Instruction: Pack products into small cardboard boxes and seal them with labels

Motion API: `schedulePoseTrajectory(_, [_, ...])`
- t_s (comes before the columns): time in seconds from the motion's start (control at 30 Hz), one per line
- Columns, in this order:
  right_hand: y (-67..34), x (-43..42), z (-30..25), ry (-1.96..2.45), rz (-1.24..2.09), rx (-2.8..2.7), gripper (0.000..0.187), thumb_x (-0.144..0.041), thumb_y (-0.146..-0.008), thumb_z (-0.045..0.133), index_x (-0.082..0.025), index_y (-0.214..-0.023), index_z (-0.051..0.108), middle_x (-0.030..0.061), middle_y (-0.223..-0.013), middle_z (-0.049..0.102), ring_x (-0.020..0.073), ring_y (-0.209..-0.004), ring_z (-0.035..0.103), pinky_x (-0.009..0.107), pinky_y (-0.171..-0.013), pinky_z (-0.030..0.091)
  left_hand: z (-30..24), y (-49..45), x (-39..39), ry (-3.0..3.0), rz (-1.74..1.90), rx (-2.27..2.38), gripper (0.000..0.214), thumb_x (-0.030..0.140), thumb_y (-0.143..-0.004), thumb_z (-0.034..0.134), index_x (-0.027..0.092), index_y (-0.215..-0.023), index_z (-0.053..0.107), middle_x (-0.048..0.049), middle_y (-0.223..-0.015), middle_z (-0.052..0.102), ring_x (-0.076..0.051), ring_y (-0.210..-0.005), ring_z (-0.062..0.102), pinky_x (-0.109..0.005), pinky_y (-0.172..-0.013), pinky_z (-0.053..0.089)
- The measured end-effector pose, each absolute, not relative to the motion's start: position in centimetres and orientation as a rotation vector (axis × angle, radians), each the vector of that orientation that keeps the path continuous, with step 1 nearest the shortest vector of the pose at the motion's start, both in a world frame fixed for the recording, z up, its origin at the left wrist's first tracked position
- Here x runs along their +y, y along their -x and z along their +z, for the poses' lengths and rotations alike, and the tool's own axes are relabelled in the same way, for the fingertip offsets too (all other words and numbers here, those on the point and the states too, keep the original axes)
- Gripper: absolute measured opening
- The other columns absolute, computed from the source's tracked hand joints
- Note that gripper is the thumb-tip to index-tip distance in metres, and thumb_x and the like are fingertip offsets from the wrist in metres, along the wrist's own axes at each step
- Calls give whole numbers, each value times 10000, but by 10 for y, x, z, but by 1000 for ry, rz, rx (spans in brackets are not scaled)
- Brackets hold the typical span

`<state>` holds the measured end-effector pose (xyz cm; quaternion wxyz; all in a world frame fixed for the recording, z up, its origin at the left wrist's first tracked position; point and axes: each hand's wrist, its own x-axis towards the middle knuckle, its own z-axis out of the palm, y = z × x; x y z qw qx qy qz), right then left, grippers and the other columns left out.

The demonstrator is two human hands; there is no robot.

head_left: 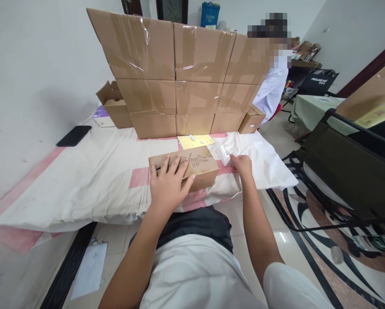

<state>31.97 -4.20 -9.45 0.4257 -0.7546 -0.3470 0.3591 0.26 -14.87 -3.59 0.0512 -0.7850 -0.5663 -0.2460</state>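
Note:
In front of me on the cloth-covered table lies a closed cardboard box (202, 177) with dark branch-like markings on its top. My left hand (169, 178) rests on that top, fingers spread and flat. To the right of the box, my right hand (243, 165) pinches the near edge of a small white block-like object (224, 154), thumb and fingers together. A rounded white part sits on its upper side, and its exact kind is unclear. Behind the box is a yellow sheet (197, 141) with small white pieces on it.
A wall of stacked, taped cardboard boxes (197, 96) stands at the table's back. An open carton (121, 112) and a black phone-like slab (74, 135) are at left. A small carton (252, 120) stands right; beyond it sits a person (270, 92). A dark folding chair (350, 167) is nearby.

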Motion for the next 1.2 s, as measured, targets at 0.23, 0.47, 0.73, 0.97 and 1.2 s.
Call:
schedulePoseTrajectory(0.23, [-317,-41,-93,1806,982,-762,288,-320,-891,751,-194,-706,570,28,-504,621,163,-447,637,231,-408,513,-35,-4,-148,2375,-750,-1720,532,506,-1039,375,257,-1446,608,-88,-1541,547,-405,-1459,461,-718,-1192,254])
schedulePoseTrajectory(0.47, [-325,-47,-99,1648,1055,-703,283,-263,-865,797,-190,-709,572,7,-535,622,131,-489,639,201,-472,572,-37,-5,-148,2363,-775,-1732,520,513,-1035,384,280,-1437,616,-70,-1542,550,-390,-1460,465,-695,-1217,231])
schedulePoseTrajectory(0.73, [-335,-54,-97,1505,1183,-744,271,-154,-931,714,-157,-692,585,48,-675,707,122,-587,702,173,-508,573,-37,-4,-148,2359,-798,-1727,510,508,-1030,401,277,-1423,630,-81,-1525,568,-394,-1447,479,-693,-1214,237])
schedulePoseTrajectory(0.97, [-341,-56,-92,1450,1210,-818,438,-140,-860,791,-192,-622,427,82,-753,766,169,-695,761,184,-531,583,-38,-5,-148,2361,-785,-1719,520,509,-1033,393,269,-1438,615,-83,-1537,554,-396,-1448,475,-696,-1208,240])
schedulePoseTrajectory(1.2, [-333,-60,-96,1405,1136,-799,491,-134,-755,807,-207,-593,349,62,-726,757,166,-682,756,159,-485,545,-38,-6,-147,2358,-812,-1711,506,501,-1023,427,259,-1415,636,-90,-1520,571,-410,-1436,487,-703,-1188,271])
